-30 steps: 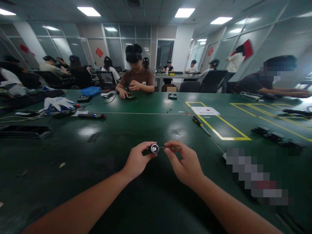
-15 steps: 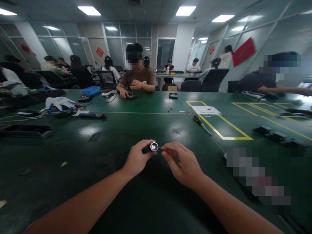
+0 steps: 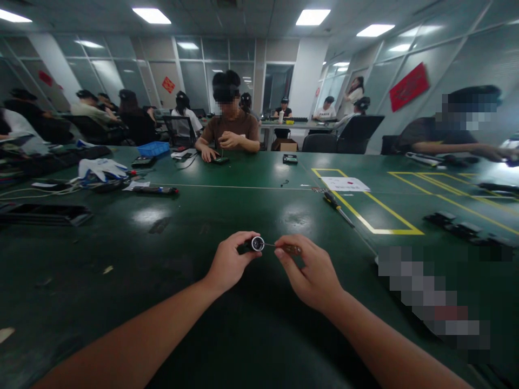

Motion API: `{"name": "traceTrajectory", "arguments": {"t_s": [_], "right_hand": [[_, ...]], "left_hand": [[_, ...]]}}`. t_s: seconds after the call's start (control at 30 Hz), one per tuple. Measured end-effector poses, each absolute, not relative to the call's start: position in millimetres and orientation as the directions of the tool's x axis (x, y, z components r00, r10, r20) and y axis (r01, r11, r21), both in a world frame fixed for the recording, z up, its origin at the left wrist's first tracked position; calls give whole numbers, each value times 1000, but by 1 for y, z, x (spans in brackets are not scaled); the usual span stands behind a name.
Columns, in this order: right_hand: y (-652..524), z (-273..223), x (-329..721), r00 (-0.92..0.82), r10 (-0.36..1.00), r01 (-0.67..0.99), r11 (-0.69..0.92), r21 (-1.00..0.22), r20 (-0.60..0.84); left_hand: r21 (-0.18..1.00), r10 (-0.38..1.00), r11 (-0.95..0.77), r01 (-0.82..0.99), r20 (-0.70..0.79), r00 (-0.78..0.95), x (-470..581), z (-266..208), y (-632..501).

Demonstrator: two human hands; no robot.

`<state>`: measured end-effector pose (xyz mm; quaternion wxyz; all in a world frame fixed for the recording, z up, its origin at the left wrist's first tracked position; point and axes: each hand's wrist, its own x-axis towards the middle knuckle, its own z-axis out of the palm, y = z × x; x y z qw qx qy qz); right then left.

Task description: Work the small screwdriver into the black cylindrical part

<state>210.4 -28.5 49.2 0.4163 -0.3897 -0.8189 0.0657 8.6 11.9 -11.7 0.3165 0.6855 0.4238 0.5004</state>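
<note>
"Checking left to right: what is held?"

"Your left hand (image 3: 227,261) grips the dark cylinder (image 3: 257,244), open end facing you. Right of it, your right hand (image 3: 311,265) pinches the brown-handled driver (image 3: 292,249), shaft (image 3: 270,245) pointing left at the cylinder; contact unclear."

"Change noted?"

"Your right hand sits farther off than half a second ago."

Left hand (image 3: 227,265) grips dark cylinder (image 3: 247,245), its white-ringed open end facing the camera. Right hand (image 3: 310,270) pinches thin driver (image 3: 292,249) by its brown handle; shaft points left, reaching the ring; tip position unclear. Both items are over green table (image 3: 219,213). Beyond right hand: screwdriver (image 3: 332,201) just beside yellow tape (image 3: 393,232), paper (image 3: 344,184) overlapping tape. Farther left: gloves (image 3: 100,169), blue basket (image 3: 153,149). Co-worker (image 3: 231,128) sits opposite.
</note>
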Motion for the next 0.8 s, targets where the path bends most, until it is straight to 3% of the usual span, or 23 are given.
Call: {"name": "traceTrajectory", "arguments": {"t_s": [0.43, 0.8], "right_hand": [[-31, 49, 211, -398, 692, 594, 694, -406, 602], [-29, 48, 212, -331, 744, 589, 644, -489, 581]], "left_hand": [[739, 848, -526, 421, 495, 191, 6, -5, 9], [751, 867, -496, 437, 458, 197, 8, -8, 9]]}}
